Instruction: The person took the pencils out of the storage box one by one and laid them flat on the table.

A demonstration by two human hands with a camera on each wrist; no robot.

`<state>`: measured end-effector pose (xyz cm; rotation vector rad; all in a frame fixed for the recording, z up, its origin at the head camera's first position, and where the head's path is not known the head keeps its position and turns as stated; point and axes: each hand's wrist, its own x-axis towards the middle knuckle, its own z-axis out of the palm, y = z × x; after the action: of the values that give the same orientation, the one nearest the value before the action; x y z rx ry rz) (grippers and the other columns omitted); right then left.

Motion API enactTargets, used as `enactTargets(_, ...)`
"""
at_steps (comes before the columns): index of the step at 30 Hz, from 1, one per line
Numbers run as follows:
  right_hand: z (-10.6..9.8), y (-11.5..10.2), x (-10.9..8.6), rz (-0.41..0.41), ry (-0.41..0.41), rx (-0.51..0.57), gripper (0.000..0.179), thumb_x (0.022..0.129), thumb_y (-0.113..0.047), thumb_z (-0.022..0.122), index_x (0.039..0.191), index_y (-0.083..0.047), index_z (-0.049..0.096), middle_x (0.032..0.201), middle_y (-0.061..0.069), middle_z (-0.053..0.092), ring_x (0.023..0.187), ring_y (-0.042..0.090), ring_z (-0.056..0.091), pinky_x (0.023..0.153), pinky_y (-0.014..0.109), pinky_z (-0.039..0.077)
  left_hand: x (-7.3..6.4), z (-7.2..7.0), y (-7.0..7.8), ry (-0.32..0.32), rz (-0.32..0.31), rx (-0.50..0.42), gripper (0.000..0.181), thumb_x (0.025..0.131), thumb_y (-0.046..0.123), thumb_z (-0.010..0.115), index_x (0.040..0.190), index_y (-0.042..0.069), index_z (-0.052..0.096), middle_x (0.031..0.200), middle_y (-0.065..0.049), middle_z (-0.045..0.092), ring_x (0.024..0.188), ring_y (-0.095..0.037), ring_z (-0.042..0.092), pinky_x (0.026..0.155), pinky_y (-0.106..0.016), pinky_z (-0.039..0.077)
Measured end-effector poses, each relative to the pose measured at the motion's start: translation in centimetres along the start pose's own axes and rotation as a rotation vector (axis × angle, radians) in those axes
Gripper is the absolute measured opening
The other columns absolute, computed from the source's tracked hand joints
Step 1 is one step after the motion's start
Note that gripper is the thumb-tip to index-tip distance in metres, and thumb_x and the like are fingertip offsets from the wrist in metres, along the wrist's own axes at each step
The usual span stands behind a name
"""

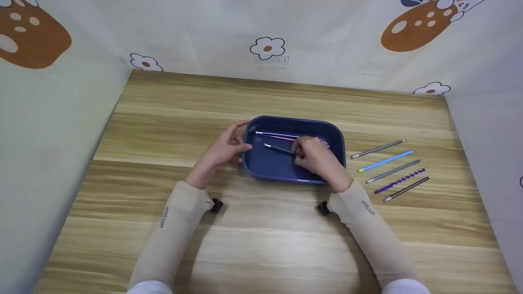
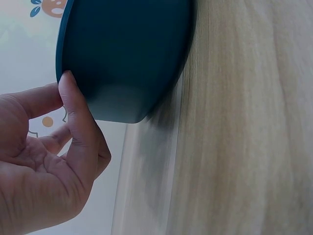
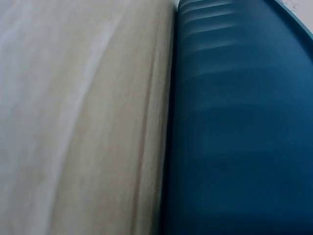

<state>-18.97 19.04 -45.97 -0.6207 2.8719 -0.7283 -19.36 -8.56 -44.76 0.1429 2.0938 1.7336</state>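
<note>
While the left hand (image 1: 224,148) grips the tray (image 1: 286,179), the right hand (image 1: 315,156) pinches a dark pencil (image 1: 281,150) (eraser end pointing left).

Looks like a booth: tbl (image 1: 265,232) w/ flower-print walls (image 1: 318,45).

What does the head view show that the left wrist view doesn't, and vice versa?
Only head: the right hand holding a pencil inside the tray, and a row of pencils on the tray's right. Only left wrist: a close look at the tray's outer wall. Both: the left hand touching the tray, the tabletop and the patterned backdrop.
</note>
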Motion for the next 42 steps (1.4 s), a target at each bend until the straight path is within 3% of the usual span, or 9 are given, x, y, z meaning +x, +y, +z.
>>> enactTargets(10,-0.6,-0.2,-0.1,-0.085,-0.001,0.081,0.015,0.076,0.000,0.066,0.090,-0.004,0.069,0.083,0.007,0.067,0.074,0.017,0.062,0.065,0.028,0.053,-0.1,0.1,0.2,0.009,-0.027,0.003,0.070,0.091,-0.001,0.066,0.152,0.018,0.037,0.085,-0.001,0.044,0.067,-0.008,0.052,0.050,-0.017,0.052)
enactTargets(18,-1.7,-0.4,-0.7,-0.089,0.011,0.108,0.015,0.078,0.001,0.066,0.092,-0.005,0.069,0.083,0.007,0.067,0.073,0.016,0.061,0.066,0.028,0.054,0.0,0.1,0.2,-0.003,-0.023,-0.024,0.070,0.091,-0.002,0.065,0.152,0.017,0.035,0.084,0.000,0.044,0.066,-0.007,0.052,0.049,-0.017,0.052)
enactTargets(33,-3.9,-1.0,-3.2,-0.152,0.056,0.166,0.015,0.081,0.002,0.067,0.093,-0.007,0.070,0.087,0.005,0.068,0.074,0.012,0.060,0.065,0.026,0.054,0.1,0.1,-0.1,0.003,-0.013,-0.016,0.071,0.091,-0.003,0.066,0.152,0.016,0.036,0.082,0.000,0.044,0.063,-0.006,0.051,0.048,-0.017,0.051)
enactTargets(42,-6.2,-1.8,-5.3,-0.189,0.170,0.226,0.020,0.082,0.006,0.068,0.099,-0.004,0.068,0.095,0.006,0.069,0.082,0.016,0.064,0.072,0.025,0.057,0.0,0.2,0.1,0.003,-0.017,-0.025,0.070,0.091,-0.002,0.066,0.152,0.017,0.037,0.082,0.000,0.045,0.063,-0.006,0.051,0.049,-0.018,0.051)
